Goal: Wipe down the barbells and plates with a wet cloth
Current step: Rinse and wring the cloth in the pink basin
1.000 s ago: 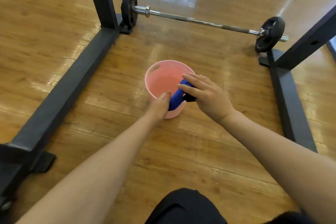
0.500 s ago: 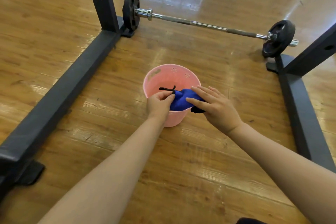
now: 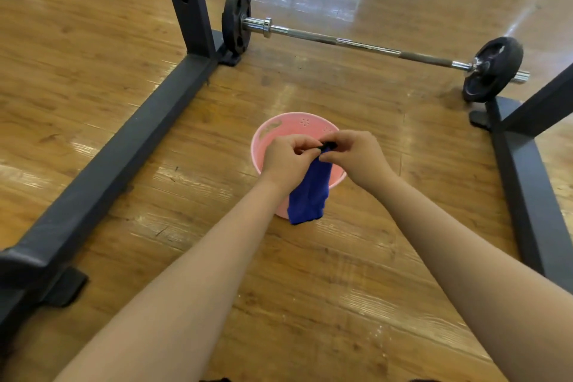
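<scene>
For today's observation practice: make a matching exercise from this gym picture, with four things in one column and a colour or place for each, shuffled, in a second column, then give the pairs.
Things:
1. cloth
2. bucket
3. barbell
4. left hand

Descriptions:
A. pink, standing on the wooden floor
B. lying across the floor between the black frame posts, a black plate at each end
C. blue, hanging down in front of the bucket
D. pinching the top of the cloth, beside the right hand

Pairs: 1-C, 2-A, 3-B, 4-D
</scene>
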Motion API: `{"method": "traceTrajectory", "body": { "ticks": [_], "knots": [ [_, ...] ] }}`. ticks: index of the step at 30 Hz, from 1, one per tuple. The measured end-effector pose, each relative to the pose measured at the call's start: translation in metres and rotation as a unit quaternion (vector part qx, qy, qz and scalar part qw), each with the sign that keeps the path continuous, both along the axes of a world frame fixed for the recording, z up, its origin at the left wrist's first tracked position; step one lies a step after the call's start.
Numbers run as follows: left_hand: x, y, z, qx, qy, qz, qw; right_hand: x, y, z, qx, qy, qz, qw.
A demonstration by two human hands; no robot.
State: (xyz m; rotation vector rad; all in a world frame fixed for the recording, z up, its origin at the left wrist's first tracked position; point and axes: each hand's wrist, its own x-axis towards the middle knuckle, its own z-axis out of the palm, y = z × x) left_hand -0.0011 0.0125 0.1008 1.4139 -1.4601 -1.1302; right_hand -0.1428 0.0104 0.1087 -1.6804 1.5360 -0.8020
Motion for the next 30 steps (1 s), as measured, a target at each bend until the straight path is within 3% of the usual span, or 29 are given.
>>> {"method": "traceTrajectory", "body": {
  "ticks": [7,14,19,24,30],
  "knots": [
    [0.01,0.008,0.017,-0.079,-0.148,-0.089,0.982,-0.004,-0.012,0.015,-0.01,0.011,0.033,0.999],
    [0.023,0.024,-0.004,-0.035,-0.256,-0.166,0.952,-0.025,-0.007,0.02,0.01,-0.02,0.03,0.999],
    [0.033,0.023,-0.009,-0.086,-0.256,-0.101,0.958,-0.046,-0.002,0.02,0.001,-0.023,-0.001,1.0],
    [0.03,0.031,-0.002,-0.008,-0.257,-0.131,0.957,-0.055,0.004,0.022,-0.033,0.012,-0.052,0.998],
    [0.033,0.026,-0.005,0.021,-0.254,-0.074,0.964,-0.073,0.011,0.028,-0.054,0.038,-0.095,0.993]
  ]
}}
